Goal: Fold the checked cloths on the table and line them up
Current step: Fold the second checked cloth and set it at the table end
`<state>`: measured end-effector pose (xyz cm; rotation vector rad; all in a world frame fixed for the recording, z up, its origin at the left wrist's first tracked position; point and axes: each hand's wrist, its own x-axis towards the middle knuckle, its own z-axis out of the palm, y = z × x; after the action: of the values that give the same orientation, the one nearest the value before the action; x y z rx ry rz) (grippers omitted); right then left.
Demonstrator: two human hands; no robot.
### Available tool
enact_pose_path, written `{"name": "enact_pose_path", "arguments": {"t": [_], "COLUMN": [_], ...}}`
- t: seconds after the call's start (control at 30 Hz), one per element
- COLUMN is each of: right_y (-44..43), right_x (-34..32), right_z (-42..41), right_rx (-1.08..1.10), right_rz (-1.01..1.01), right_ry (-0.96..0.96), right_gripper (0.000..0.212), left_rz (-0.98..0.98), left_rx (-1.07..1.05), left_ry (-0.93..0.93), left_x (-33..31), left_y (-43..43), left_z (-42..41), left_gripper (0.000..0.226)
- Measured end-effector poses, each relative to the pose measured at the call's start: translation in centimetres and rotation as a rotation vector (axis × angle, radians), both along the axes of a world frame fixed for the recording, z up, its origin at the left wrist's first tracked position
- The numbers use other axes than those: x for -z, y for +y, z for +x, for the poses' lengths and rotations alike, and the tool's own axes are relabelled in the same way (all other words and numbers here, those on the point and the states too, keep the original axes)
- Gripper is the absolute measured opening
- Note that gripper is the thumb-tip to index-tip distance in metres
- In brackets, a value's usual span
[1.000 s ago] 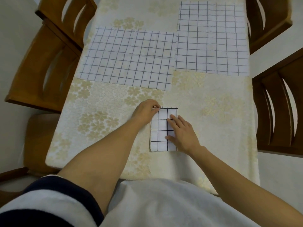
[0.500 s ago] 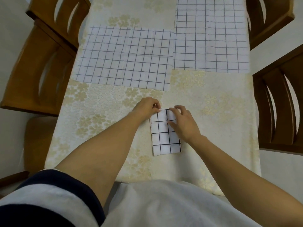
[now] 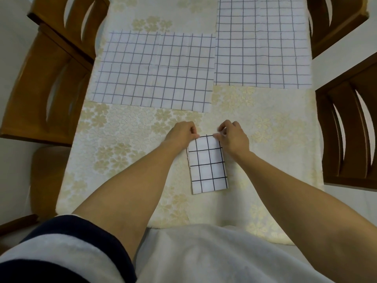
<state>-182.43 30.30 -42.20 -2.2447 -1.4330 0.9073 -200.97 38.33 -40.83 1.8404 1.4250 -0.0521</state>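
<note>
A small folded checked cloth (image 3: 208, 164), white with dark lines, lies in the near middle of the table. My left hand (image 3: 182, 132) pinches its far left corner. At the far right corner my right hand (image 3: 234, 137) pinches the cloth between thumb and fingers. Two larger checked cloths lie flat and unfolded farther back: one at the left (image 3: 155, 70), one at the right (image 3: 263, 41), their edges touching.
The table wears a cream tablecloth with a flower pattern (image 3: 126, 144). Wooden chairs stand at the left (image 3: 47, 78) and at the right (image 3: 348, 127). The table's near edge lies just before my body.
My right hand has moved from lying flat on the folded cloth up to its far right corner and now pinches it. The left hand stays at the far left corner.
</note>
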Motion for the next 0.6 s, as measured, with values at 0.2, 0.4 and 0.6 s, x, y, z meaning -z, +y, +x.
{"name": "enact_pose_path", "arguments": {"t": [0.2,0.4,0.6], "right_y": [-0.7,-2.6,-7.0], "right_x": [0.3,0.2,0.4], "right_z": [-0.2,-1.2,-1.5], "right_rx": [0.001,0.017,0.040], "right_rz": [0.036,-0.017,-0.053], "right_ry": [-0.007,0.045,-0.030], "right_gripper": [0.034,0.048,0.040], "left_rz": [0.041,-0.013,0.002], "left_rx": [-0.057,-0.099,-0.149], "left_ry": [0.020,0.059,-0.021], "left_x": [0.0,-0.3,-0.3], "left_y": [-1.5,-2.0,-3.2], "left_z": [-0.4,-0.7,-1.6], "left_gripper": [0.018,0.017,0.017]}}
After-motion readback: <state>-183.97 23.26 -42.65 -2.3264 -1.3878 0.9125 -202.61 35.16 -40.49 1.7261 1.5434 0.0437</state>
